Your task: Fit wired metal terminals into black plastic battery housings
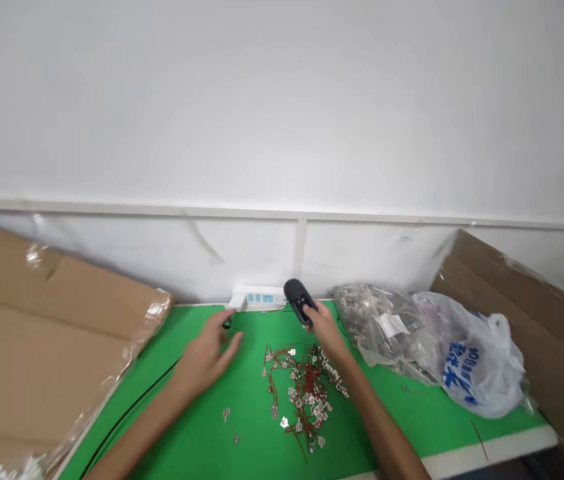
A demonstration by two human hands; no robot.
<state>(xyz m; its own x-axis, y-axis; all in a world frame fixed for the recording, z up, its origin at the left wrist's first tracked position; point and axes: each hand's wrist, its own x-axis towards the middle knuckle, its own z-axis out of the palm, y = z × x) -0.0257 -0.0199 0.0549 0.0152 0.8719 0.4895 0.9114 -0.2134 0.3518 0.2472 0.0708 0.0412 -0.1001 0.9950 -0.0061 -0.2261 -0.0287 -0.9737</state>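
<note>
My right hand [323, 325] grips a black oval device [301, 300] by its lower end, above the back of the green tabletop. The thumb lies over a recess in its face; its exact kind is unclear. My left hand [207, 353] is open, with thumb and forefinger apart. A small black piece [227, 323] shows by its fingertips; whether they touch it is unclear. A black cable [132, 407] runs up from the lower left and passes out of sight behind that hand. Between my arms lies a loose pile of small metal tabs with red-brown wires [309, 393].
A white power strip [267, 297] with a white adapter [237, 301] stands against the wall. Clear plastic bags [377, 320] and a white bag with blue print [472, 367] lie right. Cardboard flanks the green tabletop [187, 433] on the left [52, 347] and right [507, 300].
</note>
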